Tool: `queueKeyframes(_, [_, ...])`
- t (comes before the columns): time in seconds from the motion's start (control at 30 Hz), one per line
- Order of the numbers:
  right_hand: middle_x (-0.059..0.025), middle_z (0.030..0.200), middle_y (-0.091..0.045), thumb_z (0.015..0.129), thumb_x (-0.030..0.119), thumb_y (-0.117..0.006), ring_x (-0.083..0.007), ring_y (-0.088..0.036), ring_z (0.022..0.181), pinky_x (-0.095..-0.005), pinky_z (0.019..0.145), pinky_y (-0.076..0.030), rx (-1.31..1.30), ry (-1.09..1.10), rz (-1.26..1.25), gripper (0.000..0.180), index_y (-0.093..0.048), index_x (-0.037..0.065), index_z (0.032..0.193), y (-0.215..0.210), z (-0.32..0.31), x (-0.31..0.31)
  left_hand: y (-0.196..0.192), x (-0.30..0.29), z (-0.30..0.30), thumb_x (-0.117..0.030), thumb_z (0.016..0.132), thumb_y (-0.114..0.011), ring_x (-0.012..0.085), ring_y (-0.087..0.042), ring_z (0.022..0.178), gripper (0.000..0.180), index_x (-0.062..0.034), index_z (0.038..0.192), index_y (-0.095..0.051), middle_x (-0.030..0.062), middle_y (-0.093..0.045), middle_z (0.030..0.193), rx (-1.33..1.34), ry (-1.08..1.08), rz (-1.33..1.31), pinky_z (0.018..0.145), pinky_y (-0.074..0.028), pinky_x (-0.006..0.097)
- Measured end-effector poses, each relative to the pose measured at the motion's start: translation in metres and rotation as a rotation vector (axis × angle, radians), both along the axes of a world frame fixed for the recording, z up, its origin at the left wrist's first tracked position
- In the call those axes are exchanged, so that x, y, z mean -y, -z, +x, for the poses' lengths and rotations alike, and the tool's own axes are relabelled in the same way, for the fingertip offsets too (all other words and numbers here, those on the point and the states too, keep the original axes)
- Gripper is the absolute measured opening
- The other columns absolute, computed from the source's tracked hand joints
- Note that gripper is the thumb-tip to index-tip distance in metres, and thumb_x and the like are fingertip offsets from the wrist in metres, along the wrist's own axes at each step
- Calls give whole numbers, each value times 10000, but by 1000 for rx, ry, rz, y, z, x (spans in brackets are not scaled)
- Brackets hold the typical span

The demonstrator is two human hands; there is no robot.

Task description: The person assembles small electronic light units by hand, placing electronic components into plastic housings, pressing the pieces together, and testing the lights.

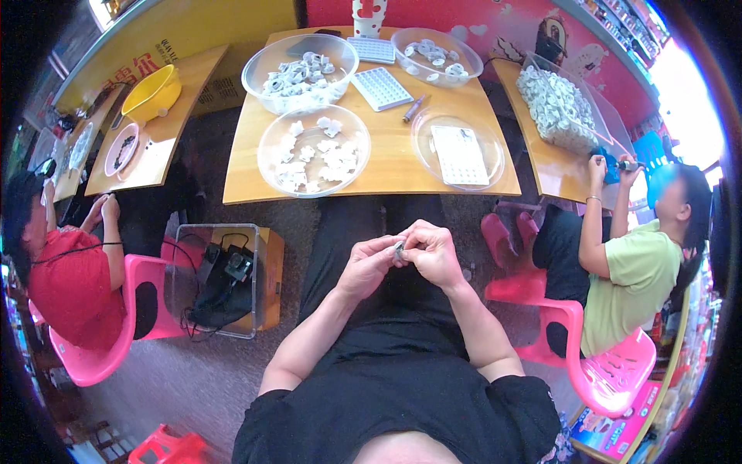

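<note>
Left fingers (pixel 377 247) and right fingers (pixel 421 238) pinching small grey piece (pixel 399 247), clear bowls (pixel 267 144) on table (pixel 386 147), pink chairs (pixel 86 366) alongside

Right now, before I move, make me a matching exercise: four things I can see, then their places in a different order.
1. Small grey piece
2. Yellow plastic basin
3. Flat white rectangular panel
4. White container with red spots

A. On the left wooden table
B. At the far edge of the middle wooden table
C. At the fingertips of the left hand and right hand
D. On the clear round plastic dish

Pairs: 1-C, 2-A, 3-D, 4-B
</note>
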State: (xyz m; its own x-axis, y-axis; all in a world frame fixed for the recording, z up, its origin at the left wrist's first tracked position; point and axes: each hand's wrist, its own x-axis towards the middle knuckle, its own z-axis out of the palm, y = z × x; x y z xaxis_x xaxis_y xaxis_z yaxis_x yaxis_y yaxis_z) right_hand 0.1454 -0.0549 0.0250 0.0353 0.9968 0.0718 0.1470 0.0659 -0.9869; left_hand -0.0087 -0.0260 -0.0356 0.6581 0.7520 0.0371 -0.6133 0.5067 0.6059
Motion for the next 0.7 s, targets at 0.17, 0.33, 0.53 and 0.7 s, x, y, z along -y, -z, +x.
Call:
queueKeyframes(0.17, [-106,818,-608,691,-149,-633,-152,-624,670,-252,576,-508,163,9,7,116,-585,-52,649,-3,2,3,5,1,2,-104,927,-571,133,-604,865,281,29,1171,-612,91,-655,1054,-30,14,35,795,-483,270])
queueKeyframes(0.33, [-108,832,-621,687,-122,-664,-145,-619,700,-260,597,-501,134,-25,-6,99,-616,-36,690,-3,3,3,-4,2,-1,-69,922,-563,117,-596,849,277,14,1183,-602,66,-644,997,-14,6,-51,774,-483,244])
queueKeyframes(0.53, [-101,817,-636,665,-50,-689,-255,-615,797,-337,697,-485,325,14,297,105,-622,15,712,-6,-3,8,0,-1,-3,-54,874,-633,163,-622,920,235,-6,1103,-609,75,-649,1025,61,34,-51,831,-509,334])
queueKeyframes(0.7, [-92,847,-640,677,-45,-688,-253,-605,805,-339,706,-479,342,-10,315,107,-634,17,746,-14,-4,12,-5,1,-4,-65,885,-628,127,-625,807,205,-17,1083,-603,55,-646,947,82,61,-102,731,-517,246])
